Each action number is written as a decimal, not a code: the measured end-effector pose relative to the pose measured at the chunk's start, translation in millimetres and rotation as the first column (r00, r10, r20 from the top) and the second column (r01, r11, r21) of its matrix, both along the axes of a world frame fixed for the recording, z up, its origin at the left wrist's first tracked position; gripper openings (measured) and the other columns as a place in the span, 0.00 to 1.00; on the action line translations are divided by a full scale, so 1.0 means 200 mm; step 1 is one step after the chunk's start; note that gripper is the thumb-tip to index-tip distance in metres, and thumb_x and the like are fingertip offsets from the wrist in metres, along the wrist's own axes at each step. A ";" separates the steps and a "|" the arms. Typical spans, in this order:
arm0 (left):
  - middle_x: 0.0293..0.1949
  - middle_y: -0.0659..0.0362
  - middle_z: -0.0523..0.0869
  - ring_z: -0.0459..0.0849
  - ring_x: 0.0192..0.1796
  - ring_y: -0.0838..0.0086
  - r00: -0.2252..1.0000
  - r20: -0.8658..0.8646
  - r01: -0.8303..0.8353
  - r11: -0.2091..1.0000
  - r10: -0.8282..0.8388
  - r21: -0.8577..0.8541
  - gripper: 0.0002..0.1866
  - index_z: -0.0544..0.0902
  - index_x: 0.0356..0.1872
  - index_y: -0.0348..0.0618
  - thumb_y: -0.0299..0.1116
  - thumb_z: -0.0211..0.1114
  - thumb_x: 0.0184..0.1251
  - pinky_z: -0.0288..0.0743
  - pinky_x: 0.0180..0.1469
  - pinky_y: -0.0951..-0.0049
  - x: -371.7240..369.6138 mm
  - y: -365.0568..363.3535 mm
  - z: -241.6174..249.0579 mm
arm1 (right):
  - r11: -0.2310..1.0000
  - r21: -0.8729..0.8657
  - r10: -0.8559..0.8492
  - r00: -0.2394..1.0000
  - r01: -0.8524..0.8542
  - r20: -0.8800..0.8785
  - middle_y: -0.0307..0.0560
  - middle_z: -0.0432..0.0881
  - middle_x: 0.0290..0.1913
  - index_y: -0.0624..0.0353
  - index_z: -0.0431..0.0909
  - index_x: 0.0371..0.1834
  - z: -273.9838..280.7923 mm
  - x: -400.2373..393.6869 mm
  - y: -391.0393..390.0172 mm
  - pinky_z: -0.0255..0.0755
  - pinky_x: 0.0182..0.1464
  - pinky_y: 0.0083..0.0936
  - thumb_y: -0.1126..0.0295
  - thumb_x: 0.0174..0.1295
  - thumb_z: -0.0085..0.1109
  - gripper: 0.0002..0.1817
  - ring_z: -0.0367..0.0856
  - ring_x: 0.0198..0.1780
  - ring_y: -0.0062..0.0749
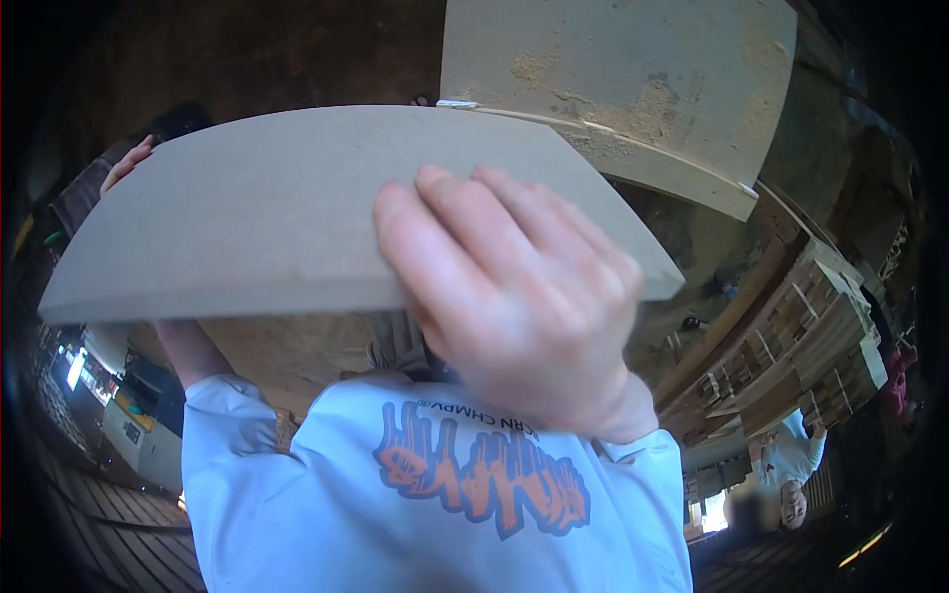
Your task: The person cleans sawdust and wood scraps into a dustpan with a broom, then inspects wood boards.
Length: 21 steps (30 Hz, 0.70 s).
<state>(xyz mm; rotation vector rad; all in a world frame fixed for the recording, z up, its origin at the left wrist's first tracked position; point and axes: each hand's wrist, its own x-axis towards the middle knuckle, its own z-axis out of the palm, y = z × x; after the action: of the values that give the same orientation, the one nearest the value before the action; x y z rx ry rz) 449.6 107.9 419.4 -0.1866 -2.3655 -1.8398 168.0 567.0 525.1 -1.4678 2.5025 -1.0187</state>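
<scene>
A flat, pale board (257, 198) with a curved far edge and an angled right end spans the view in front of my chest. My right hand (514, 287) is closed on its near edge, right of the middle, with the fingers bent over the upper face and the thumb hidden. The left forearm passes beneath the board. At the far left edge, the fingers of my left hand (129, 165) show against the board; its palm and thumb are hidden behind it.
Beyond the board is a pale panel (623, 69) scattered with sawdust, with a strip along its near edge. Stacked wooden pieces (791, 346) stand at the right. A person (794, 465) in a light top is at the lower right. Equipment (133, 430) stands at the left.
</scene>
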 end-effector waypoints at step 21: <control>0.65 0.42 0.73 0.69 0.70 0.53 0.961 0.277 -0.021 0.998 0.005 0.056 0.25 0.69 0.66 0.32 0.40 0.52 0.75 0.59 0.73 0.52 0.03 -0.47 0.12 | 0.994 0.063 -0.095 0.990 0.089 0.102 0.37 0.72 0.25 0.51 0.76 0.27 -0.06 -0.09 -0.15 0.76 0.32 0.23 0.65 0.40 0.58 0.09 0.80 0.31 0.30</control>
<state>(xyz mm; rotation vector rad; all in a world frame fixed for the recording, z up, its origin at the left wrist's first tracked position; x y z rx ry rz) 456.3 13.6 443.8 0.1005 -2.4750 -2.0452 149.6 536.8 514.0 -1.2589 2.5234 -0.9996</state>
